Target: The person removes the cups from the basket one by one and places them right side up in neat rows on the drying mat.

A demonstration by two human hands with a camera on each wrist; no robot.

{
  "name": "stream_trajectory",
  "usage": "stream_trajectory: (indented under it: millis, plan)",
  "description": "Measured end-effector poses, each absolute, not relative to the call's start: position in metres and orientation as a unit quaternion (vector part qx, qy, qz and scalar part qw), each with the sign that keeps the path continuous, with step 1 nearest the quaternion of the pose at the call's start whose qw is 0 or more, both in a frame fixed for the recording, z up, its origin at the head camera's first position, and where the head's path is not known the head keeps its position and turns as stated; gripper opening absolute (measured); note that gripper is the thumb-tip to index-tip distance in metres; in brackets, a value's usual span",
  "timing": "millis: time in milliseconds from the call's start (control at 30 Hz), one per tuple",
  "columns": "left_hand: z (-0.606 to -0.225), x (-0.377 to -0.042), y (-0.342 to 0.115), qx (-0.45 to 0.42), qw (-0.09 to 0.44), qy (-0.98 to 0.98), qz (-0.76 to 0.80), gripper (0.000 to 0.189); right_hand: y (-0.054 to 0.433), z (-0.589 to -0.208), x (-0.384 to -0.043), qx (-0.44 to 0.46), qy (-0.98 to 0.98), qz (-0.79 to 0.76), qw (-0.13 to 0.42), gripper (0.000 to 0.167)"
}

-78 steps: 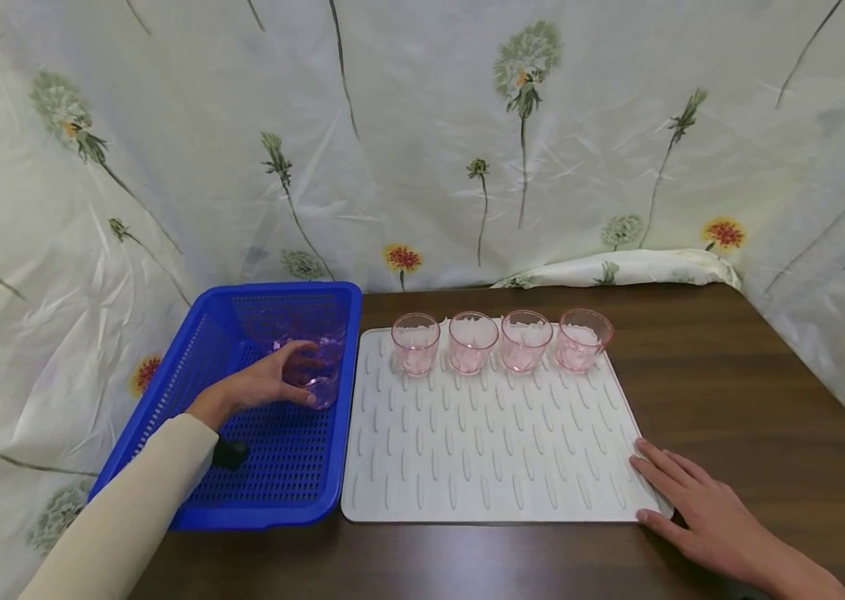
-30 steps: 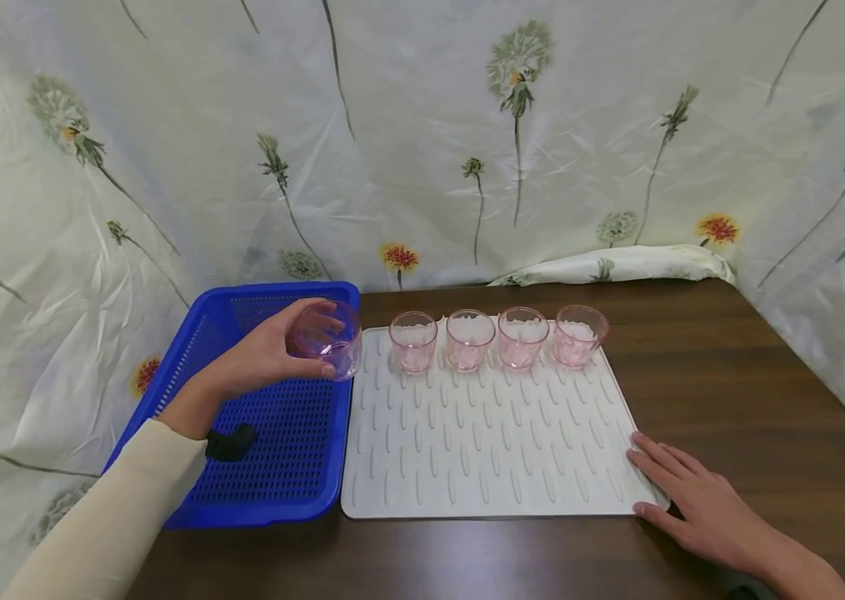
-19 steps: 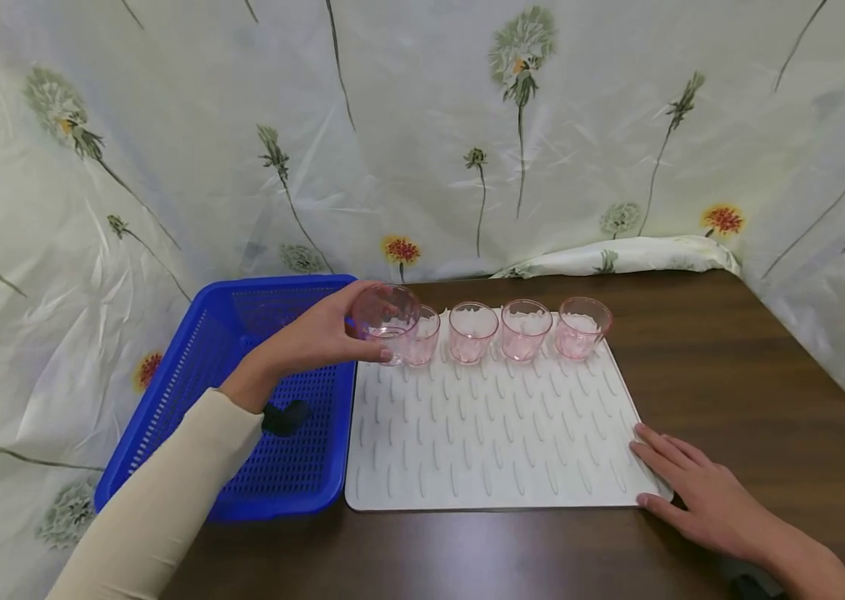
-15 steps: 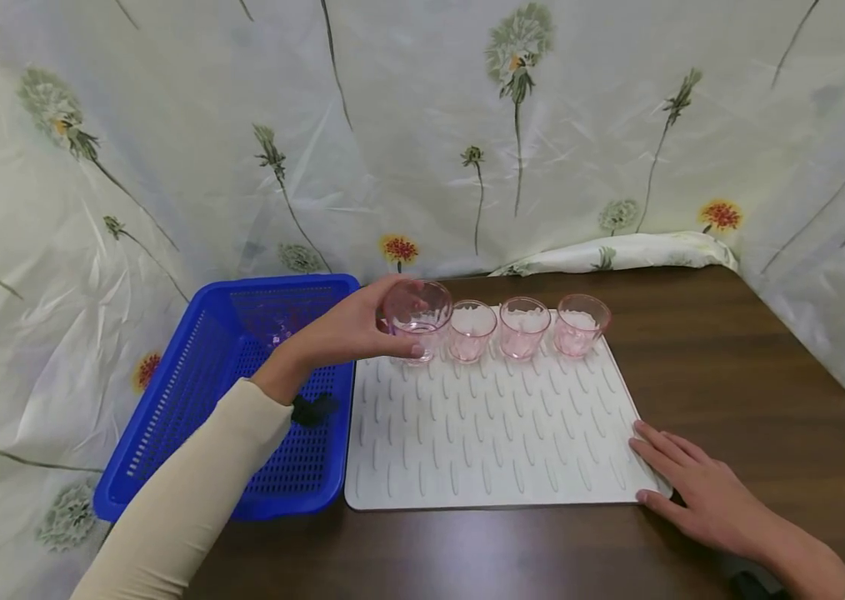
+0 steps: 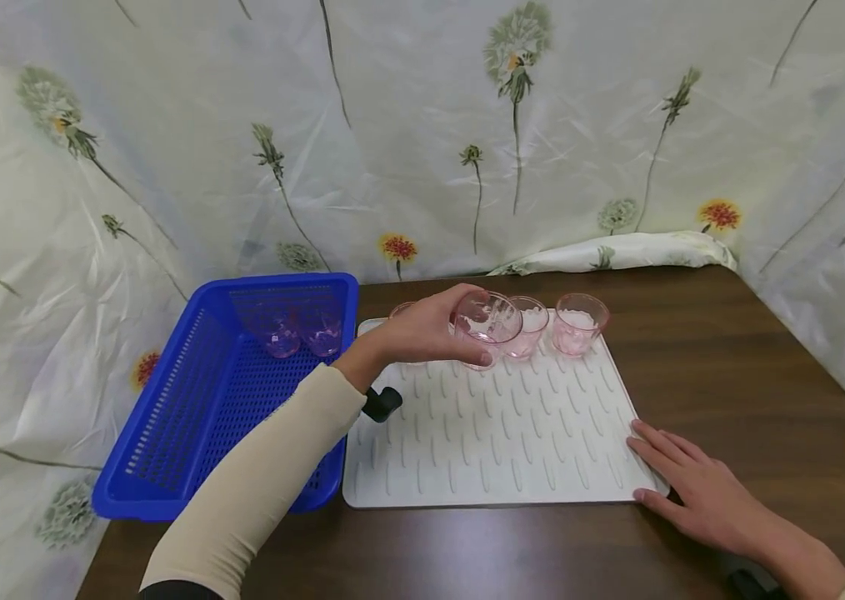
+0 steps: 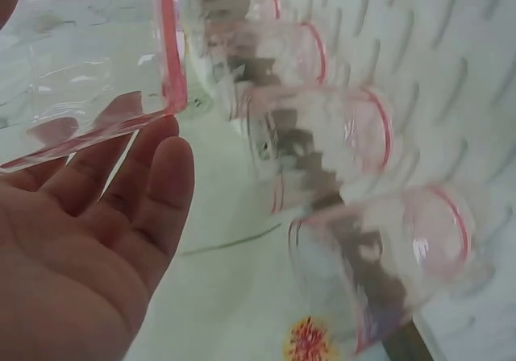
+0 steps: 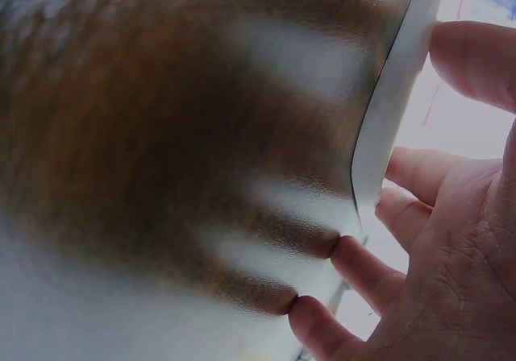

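Observation:
My left hand (image 5: 422, 332) grips a clear pink-rimmed glass (image 5: 493, 321) by its side, thumb toward me and fingers behind. It is held up over the far part of the white ridged drying mat (image 5: 497, 442). Behind it, several like glasses stand upright in a row along the mat's far edge, the rightmost glass (image 5: 578, 327) in full sight and others partly hidden by the hand. The left wrist view shows this row of glasses (image 6: 322, 143) beside the held one. At the mat's near right corner rests my right hand (image 5: 707, 492), fingers extended, with fingertips touching mat and table.
Left of the mat sits a blue plastic basket (image 5: 111, 492) with two more glasses (image 5: 323, 333) near its back right. The dark wooden table (image 5: 752, 375) extends to the right. A flower-print cloth (image 5: 392, 125) hangs behind and at both sides.
My left hand has taken a glass out of the basket and carried it right, past the leftmost glass in the row. The right hand stays at the mat's corner.

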State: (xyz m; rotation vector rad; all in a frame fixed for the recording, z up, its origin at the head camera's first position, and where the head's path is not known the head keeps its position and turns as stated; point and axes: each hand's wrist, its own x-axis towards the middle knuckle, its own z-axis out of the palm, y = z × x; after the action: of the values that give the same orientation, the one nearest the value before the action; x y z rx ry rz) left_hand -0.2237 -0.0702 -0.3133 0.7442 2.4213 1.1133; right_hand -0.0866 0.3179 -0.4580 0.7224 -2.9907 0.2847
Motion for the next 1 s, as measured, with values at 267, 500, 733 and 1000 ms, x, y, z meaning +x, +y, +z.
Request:
stream_trajectory:
  millis: [267, 500, 733, 1000]
  plan:
    - [-0.333, -0.228, -0.033, 0.286, 0.214, 0.832, 0.425, 0.083, 0.316, -0.458, -0.089, 0.235, -0.967, 0.092, 0.027, 0.069]
    - [-0.354, -0.224, 0.011, 0.284, 0.215, 0.821, 0.446, 0.085, 0.316, -0.459, -0.089, 0.226, -0.97, 0.092, 0.009, 0.069]
    - [-0.381, -0.22, 0.048, 0.266, 0.2, 0.836, 0.436, 0.084, 0.317, -0.459, -0.089, 0.229, -0.969, 0.094, 0.013, 0.069]
    - [-0.407, -0.219, 0.077, 0.235, 0.192, 0.844, 0.442, 0.084, 0.319, -0.463, -0.09, 0.241, -0.965, 0.099, 0.041, 0.069]
